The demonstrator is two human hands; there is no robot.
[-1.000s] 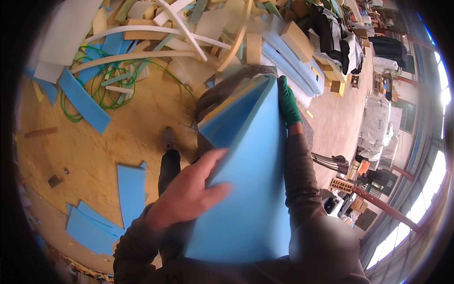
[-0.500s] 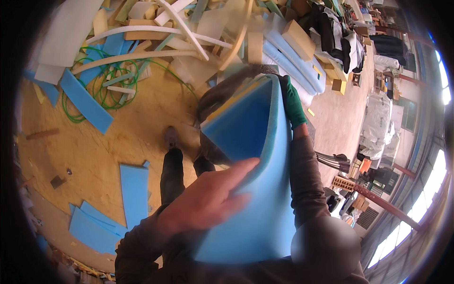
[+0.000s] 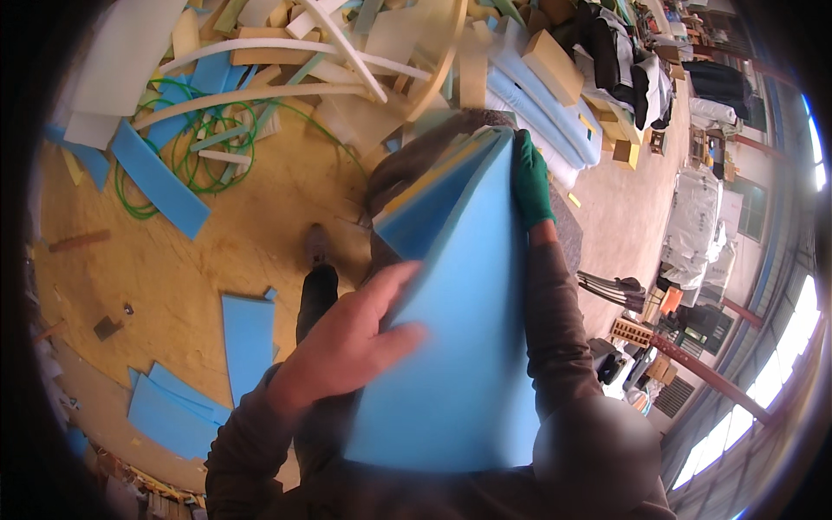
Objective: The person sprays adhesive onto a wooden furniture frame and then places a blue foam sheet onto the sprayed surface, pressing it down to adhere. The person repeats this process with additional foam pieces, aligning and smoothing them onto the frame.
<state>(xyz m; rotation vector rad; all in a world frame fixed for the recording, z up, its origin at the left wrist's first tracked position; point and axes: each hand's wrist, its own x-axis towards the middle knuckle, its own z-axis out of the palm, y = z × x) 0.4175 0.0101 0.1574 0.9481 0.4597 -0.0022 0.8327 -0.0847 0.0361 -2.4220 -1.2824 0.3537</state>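
Left hand [image 3: 351, 347] bare, fingers spread flat against the near-left face of the blue foam sheet [image 3: 459, 347], thumb side up, pressing on it rather than wrapped round an edge. Right hand [image 3: 530, 178] in a green glove, gripping the sheet's far right edge near the top corner, fingers curled over the edge. Sheet stands on edge between the two hands, tilted, its broad face toward the camera and filling the centre of the view. Just left of the right hand, behind the sheet's top edge, a few more foam layers [image 3: 425, 182] show edge-on, blue and yellow; can't tell whether they're stuck together or loose. Dark sleeves on both forearms. Below the left hand, a dark shoe [image 3: 316, 290] on the wooden floor [image 3: 208, 251]. Further left of that hand, blue foam offcuts [image 3: 247, 334] lie flat on the floor, more of them lower left. Beyond the left hand, up and left: a coil of green hose [image 3: 186, 143], a long blue strip [image 3: 156, 178], and a heap of cream and white foam scraps [image 3: 347, 61]. Beyond the right hand, long pale-blue foam rolls [image 3: 542, 108] and a tan block [image 3: 555, 61] on top. Right of the right hand, concrete floor with white wrapped bundles [image 3: 693, 225], well apart.
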